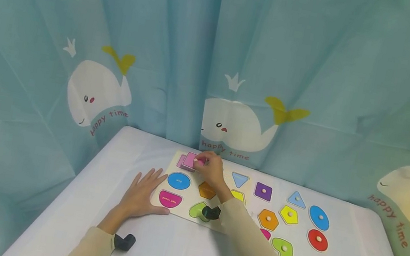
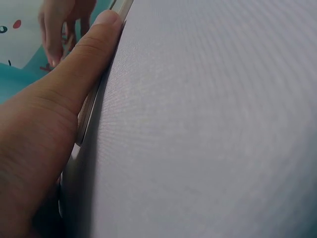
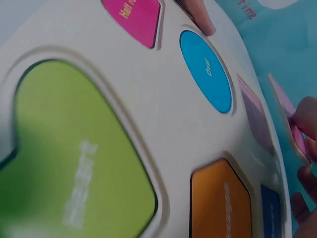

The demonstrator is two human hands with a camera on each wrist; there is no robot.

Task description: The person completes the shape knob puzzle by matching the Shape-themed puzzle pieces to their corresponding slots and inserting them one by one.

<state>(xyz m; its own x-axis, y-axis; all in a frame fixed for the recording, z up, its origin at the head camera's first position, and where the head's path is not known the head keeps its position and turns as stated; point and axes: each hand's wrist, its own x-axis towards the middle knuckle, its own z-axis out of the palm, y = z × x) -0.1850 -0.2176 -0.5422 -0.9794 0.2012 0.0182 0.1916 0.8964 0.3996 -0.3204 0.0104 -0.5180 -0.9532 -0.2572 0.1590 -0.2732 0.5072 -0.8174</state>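
With thumb and fingers, my right hand (image 1: 213, 173) pinches a flat pink puzzle piece (image 1: 188, 160) by its small knob. In the right wrist view the pink piece (image 3: 286, 111) is tilted and raised above the board, beside a matching pink recess (image 3: 256, 116). The shape puzzle board (image 1: 185, 209) lies on the table, showing a blue oval, a magenta half round, an orange hexagon and a green heart recess. My left hand (image 1: 141, 194) rests at the board's left end, fingers spread, thumb along its near edge. My right forearm hides part of the board.
Several loose knobbed pieces lie right of the board, among them a purple square (image 1: 263, 192), a blue oval (image 1: 322, 222), a red circle (image 1: 317, 245) and a green heart (image 1: 285, 255). A blue whale-print curtain (image 1: 185, 51) stands behind the white table (image 1: 166, 254).
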